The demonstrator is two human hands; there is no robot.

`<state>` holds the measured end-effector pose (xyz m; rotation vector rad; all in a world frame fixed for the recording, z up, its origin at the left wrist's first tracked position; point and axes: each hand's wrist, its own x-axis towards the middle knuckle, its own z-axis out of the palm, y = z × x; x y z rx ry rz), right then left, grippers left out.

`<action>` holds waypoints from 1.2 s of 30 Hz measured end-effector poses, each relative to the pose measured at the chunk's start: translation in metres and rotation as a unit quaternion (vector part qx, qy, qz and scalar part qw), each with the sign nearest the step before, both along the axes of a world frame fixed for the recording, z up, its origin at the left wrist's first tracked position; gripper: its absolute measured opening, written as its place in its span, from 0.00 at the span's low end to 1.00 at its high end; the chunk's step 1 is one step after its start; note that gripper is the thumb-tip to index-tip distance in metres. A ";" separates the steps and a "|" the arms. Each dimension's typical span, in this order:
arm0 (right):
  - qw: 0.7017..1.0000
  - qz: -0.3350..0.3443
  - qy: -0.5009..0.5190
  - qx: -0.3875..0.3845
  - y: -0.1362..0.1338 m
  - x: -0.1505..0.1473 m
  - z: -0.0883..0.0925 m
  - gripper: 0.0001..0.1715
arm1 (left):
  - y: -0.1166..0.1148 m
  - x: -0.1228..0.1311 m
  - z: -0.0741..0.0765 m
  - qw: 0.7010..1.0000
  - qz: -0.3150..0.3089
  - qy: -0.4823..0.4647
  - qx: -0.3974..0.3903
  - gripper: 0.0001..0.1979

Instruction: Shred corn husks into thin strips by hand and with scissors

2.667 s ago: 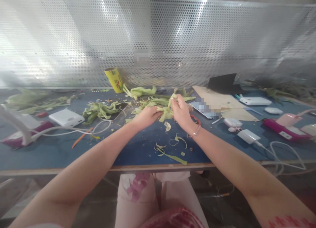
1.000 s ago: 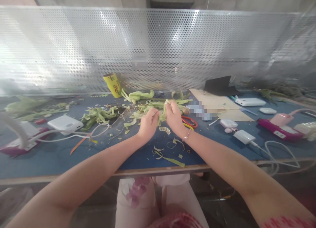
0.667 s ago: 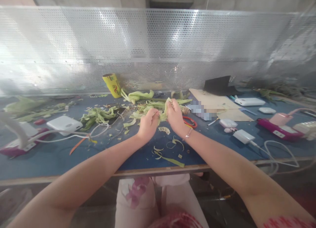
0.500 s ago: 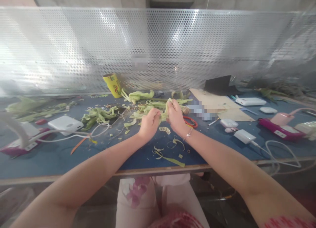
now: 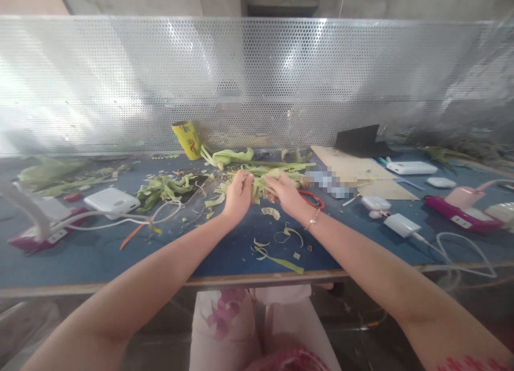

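Observation:
My left hand (image 5: pixel 238 198) is closed, its fingers pinching one side of a pale green leaf strip (image 5: pixel 259 188). From the other side my right hand (image 5: pixel 287 193), with a bracelet at the wrist, grips the same strip; the fingers partly hide it. Just behind both hands lies a pile of long green leaves and stalks (image 5: pixel 277 165). A small, curved, ridged pale piece (image 5: pixel 270 213) rests on the blue table between my wrists. Thin curled peelings (image 5: pixel 289 234) and a longer green sliver (image 5: pixel 287 264) lie nearer the table's front edge.
Orange-handled scissors, apparently, show a loop (image 5: pixel 315 199) by my right wrist. A yellow can (image 5: pixel 188 141) leans near the perforated metal screen (image 5: pixel 281 82). Leaf scraps (image 5: pixel 164 190), a white power bank (image 5: pixel 112 201) and cables are left; cardboard (image 5: pixel 353 165), chargers (image 5: pixel 402 225) and a purple power strip (image 5: pixel 461 213) right.
My right hand has come down and turned, so the strip's end that stuck up above it no longer shows. The left hand's fingers now point more upward. The whole view has shifted slightly.

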<state>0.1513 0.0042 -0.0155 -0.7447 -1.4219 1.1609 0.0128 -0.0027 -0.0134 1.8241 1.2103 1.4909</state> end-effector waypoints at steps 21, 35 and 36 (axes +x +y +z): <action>0.982 -0.066 -0.176 0.029 0.008 0.018 0.000 0.14 | 0.021 -0.010 -0.001 0.982 -0.097 -0.133 -0.095 0.23; 0.972 -0.025 -0.219 0.080 0.002 0.025 0.011 0.15 | 0.017 -0.012 0.011 0.966 -0.142 -0.180 -0.124 0.21; 0.973 -0.022 -0.216 0.083 0.003 0.025 0.011 0.14 | 0.017 -0.013 0.011 0.964 -0.145 -0.184 -0.127 0.21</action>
